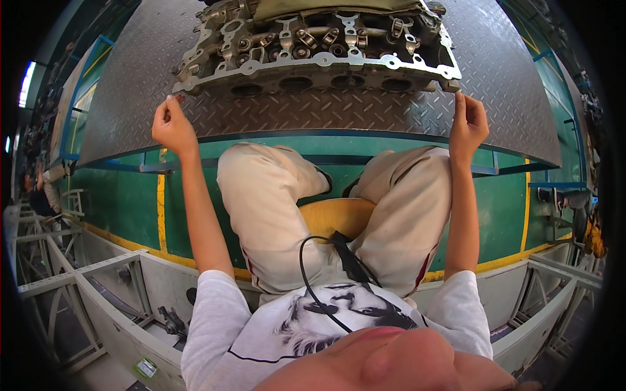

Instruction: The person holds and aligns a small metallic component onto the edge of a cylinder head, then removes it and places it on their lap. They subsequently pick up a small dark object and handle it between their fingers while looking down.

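Left hand (175, 127) and right hand (468, 127) pinch by the cylinder head's (325, 60) near corners, grip unclear; valve gear (309, 39) looks fitted, uncovered.

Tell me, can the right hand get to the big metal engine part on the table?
Probably yes. The right hand is right by the near right corner of the metal engine part, with nothing seen between them. Whether they touch, I can't tell.
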A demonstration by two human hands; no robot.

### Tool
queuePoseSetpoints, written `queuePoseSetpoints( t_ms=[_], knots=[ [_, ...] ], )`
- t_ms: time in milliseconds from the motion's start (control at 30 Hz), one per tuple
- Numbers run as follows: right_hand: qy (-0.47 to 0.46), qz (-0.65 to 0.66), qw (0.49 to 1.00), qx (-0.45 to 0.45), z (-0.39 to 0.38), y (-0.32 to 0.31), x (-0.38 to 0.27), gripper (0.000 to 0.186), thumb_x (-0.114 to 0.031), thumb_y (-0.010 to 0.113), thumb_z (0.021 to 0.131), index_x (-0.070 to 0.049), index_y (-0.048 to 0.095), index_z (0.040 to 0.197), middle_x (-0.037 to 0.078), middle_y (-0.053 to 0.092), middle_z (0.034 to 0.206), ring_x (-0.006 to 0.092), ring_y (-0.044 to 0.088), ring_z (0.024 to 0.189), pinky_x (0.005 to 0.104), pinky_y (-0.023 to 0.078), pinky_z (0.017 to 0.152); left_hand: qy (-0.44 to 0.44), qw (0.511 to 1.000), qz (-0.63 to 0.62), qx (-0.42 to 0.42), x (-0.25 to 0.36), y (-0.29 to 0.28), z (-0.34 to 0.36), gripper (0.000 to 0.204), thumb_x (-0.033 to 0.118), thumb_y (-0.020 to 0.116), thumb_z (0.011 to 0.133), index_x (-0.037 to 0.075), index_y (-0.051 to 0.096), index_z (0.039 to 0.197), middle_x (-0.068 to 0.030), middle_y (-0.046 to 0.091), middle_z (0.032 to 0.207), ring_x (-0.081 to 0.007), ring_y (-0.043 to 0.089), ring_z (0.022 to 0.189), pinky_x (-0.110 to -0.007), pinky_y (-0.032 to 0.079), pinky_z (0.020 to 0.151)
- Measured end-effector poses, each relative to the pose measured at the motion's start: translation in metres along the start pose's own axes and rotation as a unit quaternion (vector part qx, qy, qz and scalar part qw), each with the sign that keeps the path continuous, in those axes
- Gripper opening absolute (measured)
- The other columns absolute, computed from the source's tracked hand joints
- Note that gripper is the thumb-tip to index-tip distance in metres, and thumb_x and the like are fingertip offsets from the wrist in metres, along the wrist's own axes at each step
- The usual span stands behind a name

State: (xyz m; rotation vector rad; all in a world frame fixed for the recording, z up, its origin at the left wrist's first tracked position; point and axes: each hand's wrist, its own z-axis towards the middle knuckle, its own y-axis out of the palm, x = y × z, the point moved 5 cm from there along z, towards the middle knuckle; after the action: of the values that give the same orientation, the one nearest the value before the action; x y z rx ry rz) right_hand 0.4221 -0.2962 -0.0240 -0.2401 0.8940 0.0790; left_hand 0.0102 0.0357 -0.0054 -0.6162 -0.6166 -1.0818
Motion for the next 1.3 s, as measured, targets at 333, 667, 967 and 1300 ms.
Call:
queuePoseSetpoints(
  t_ms=[333,667,967,1300],
  knots=[
    [0.031,0.000,0.999,0.008,-0.003,0.002,0.006,0.013,-0.013,0.065,0.087,0.001,0.064,0.085,-0.002,0.058,0.069,0.0029,0.050,0.063,0.0171,0.040,0.057,-0.080,0.995,-0.049,0.022,-0.011,-0.002,-0.020,0.020,0.011,0.057,0.089,-0.006,0.065,0.082,-0.0097,0.068,0.079,-0.0123,0.063,0.072,-0.024,0.048,0.070],
    [0.133,0.091,0.987,-0.009,0.003,0.014,0.020,0.019,-0.019,0.060,0.090,0.000,0.062,0.087,-0.002,0.053,0.070,0.0049,0.046,0.062,0.0183,0.037,0.057,-0.100,0.992,-0.064,0.052,-0.007,0.005,-0.028,0.022,0.014,0.057,0.089,-0.006,0.065,0.082,-0.0090,0.068,0.079,-0.0119,0.062,0.072,-0.024,0.047,0.069],
    [0.117,0.051,0.992,0.007,0.009,0.018,0.021,0.018,-0.019,0.058,0.090,-0.001,0.062,0.090,-0.003,0.055,0.073,0.0051,0.045,0.066,0.0193,0.036,0.060,-0.095,0.995,-0.009,0.019,-0.015,0.015,-0.023,0.024,0.018,0.060,0.088,-0.004,0.066,0.082,-0.0033,0.064,0.072,-0.0061,0.048,0.058,-0.020,0.039,0.054],
    [0.150,0.065,0.986,0.021,0.008,0.022,0.030,0.018,-0.019,0.058,0.090,-0.002,0.063,0.089,-0.003,0.055,0.074,0.0050,0.044,0.067,0.0194,0.035,0.061,-0.156,0.983,-0.097,0.019,-0.032,0.023,-0.030,0.022,0.016,0.058,0.088,-0.004,0.065,0.083,0.0008,0.053,0.062,-0.0052,0.043,0.055,-0.021,0.036,0.052]
  ],
)
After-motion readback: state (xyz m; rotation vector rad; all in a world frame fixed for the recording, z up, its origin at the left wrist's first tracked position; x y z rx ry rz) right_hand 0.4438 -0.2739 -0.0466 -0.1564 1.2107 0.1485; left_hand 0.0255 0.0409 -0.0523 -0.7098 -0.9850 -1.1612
